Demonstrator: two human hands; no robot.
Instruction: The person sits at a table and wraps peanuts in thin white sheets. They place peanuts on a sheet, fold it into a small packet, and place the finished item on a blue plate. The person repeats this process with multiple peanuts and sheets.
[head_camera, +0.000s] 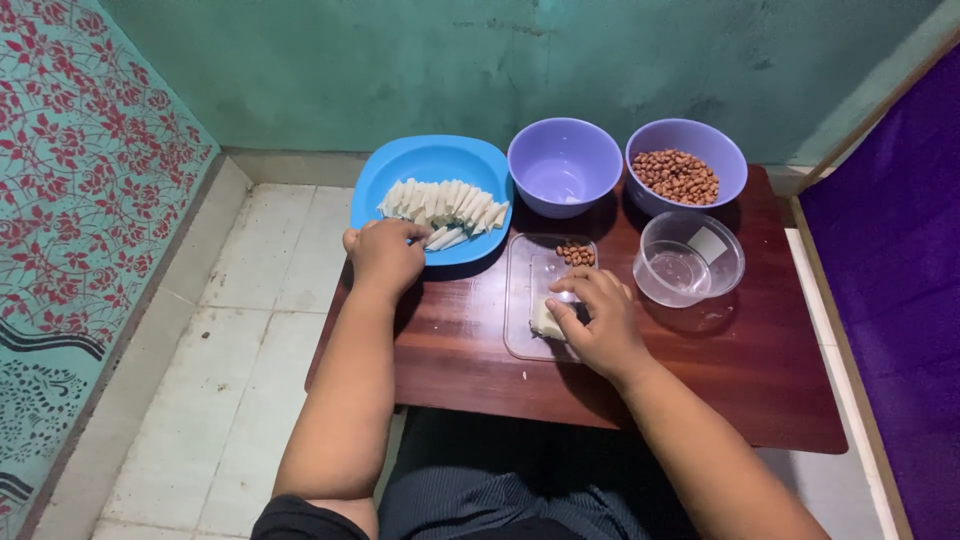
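Observation:
My left hand (385, 252) rests at the near edge of a blue plate (385, 175), its fingers on one of the pale rolled wrappers (445, 203) laid in a row there. My right hand (597, 320) presses a pale piece of dough (545, 320) onto a clear rectangular tray (522, 300). A small heap of peanuts (575, 254) lies at the tray's far end. Both forearms reach over a small dark wooden table (740, 370).
At the table's far edge stand an empty lilac bowl (563, 165) and a lilac bowl of peanuts (685, 168). A clear plastic tub (688, 260) sits right of the tray. Tiled floor lies to the left, a green wall behind, purple cloth at right.

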